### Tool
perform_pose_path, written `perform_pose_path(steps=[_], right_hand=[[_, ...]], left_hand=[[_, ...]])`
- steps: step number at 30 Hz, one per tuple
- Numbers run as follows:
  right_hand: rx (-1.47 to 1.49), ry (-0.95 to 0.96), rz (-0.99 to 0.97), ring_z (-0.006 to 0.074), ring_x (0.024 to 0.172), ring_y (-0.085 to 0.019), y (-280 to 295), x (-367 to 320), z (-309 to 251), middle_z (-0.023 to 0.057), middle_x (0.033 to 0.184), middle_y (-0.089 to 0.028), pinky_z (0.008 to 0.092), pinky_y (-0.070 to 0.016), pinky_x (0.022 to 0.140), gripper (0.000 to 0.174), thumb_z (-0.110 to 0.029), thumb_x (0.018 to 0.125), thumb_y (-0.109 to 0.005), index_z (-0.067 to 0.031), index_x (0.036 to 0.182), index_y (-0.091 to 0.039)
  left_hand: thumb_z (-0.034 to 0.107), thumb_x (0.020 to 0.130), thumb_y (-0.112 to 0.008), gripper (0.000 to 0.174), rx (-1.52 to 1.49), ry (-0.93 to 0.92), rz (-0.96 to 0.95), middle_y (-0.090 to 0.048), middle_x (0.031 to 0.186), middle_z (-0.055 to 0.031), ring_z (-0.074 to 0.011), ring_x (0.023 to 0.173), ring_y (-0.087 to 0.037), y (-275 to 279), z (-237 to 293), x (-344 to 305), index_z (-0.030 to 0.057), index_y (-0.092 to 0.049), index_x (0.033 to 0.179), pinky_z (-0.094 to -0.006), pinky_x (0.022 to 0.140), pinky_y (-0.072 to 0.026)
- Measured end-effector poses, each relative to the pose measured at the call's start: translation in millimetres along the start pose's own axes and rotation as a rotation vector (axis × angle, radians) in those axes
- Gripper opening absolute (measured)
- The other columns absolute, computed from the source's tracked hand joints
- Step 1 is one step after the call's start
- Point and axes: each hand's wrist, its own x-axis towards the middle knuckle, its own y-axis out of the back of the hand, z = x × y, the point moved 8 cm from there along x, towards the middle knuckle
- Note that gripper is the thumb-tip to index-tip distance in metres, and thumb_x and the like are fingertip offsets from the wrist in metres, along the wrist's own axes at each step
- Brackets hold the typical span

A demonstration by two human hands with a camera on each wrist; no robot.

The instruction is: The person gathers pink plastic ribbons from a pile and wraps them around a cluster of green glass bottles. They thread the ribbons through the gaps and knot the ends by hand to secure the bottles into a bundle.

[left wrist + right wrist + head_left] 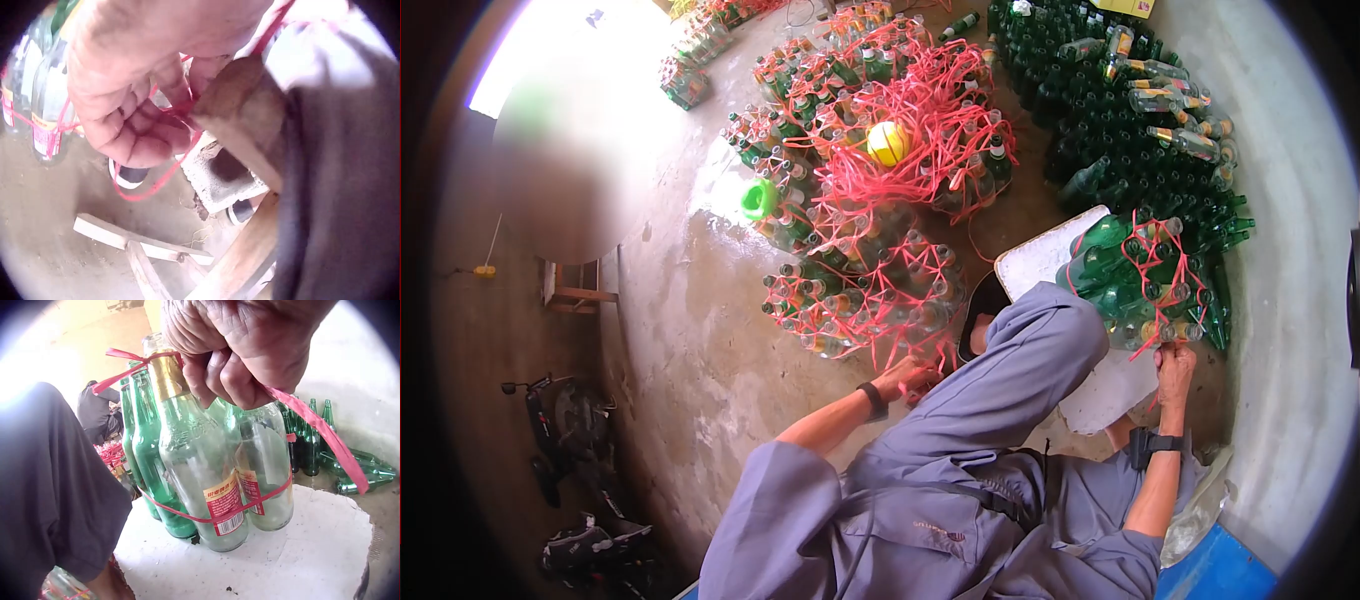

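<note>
A bundle of green and clear glass bottles (pixel 1110 270) stands on a white board (pixel 312 562) at the right. Red plastic strip (pixel 244 506) circles their bodies and laces around their necks. My right hand (pixel 1174 370) is at the near bottle necks, curled round the strip, whose loose end (pixel 331 440) trails out of the fist in the right wrist view. Down by the left shin, my left hand (pixel 907 378) grips another length of red strip (pixel 159 187) with curled fingers; it loops below them in the left wrist view. A wooden piece (pixel 244 103) is right beside those fingers.
Strip-tied bottle bundles (pixel 860 300) cover the floor ahead, with a tangle of red strip (pixel 940 120) and a yellow ball-like object (pixel 888 144) on top. Loose green bottles (pixel 1120 130) pile along the right wall (pixel 1280 180). A small wooden stool (pixel 580 288) is at the left.
</note>
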Motion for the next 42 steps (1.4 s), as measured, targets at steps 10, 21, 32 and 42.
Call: perform_pose_path(steps=[10,21,32,42], right_hand=[[-0.041,0.006,0.011,0.0085,0.054,-0.041,-1.4,-3.4,-11.8,-0.0019,0.058,-0.046,0.0292,-0.0307,0.052,0.042,-0.031,0.102,-0.053,-0.0049,0.069,-0.052],[-0.013,0.034,0.070,0.0061,0.045,-0.038,1.7,3.0,5.9,-0.0039,0.054,-0.044,0.0258,-0.0252,0.043,0.047,-0.038,0.100,-0.057,-0.0087,0.064,-0.052],[-0.006,0.062,0.071,0.0062,0.048,-0.039,0.6,5.1,6.7,-0.0030,0.056,-0.048,0.0271,-0.0276,0.045,0.044,-0.036,0.100,-0.057,-0.0075,0.066,-0.056],[-0.033,0.010,0.005,0.0074,0.053,-0.041,-1.8,1.5,-0.9,-0.0029,0.059,-0.048,0.0276,-0.0314,0.050,0.041,-0.035,0.102,-0.054,-0.0040,0.076,-0.059]], left_hand=[[0.017,0.096,-0.064,0.017,-0.506,-0.203,0.113,-0.071,0.102,-0.0076,-0.0139,0.089,-0.066,27.5,91.2,-88.5,0.0003,-0.067,0.099,-0.0277,0.083,-0.0504],[0.012,0.094,-0.064,0.025,-0.600,-0.152,0.259,-0.073,0.092,-0.0082,-0.0077,0.063,-0.063,55.8,105.9,-141.4,0.0013,-0.061,0.117,-0.0189,0.052,-0.0464],[0.030,0.098,-0.060,0.042,-0.896,-0.496,0.255,-0.070,0.105,-0.0116,-0.0127,0.067,-0.066,92.3,182.1,-189.1,0.0029,-0.054,0.130,-0.0221,0.051,-0.0495],[0.013,0.093,-0.065,0.056,-0.817,-0.695,0.335,-0.065,0.116,-0.0154,-0.0160,0.067,-0.066,105.4,241.9,-205.7,-0.0012,-0.043,0.142,-0.0209,0.051,-0.0472]])
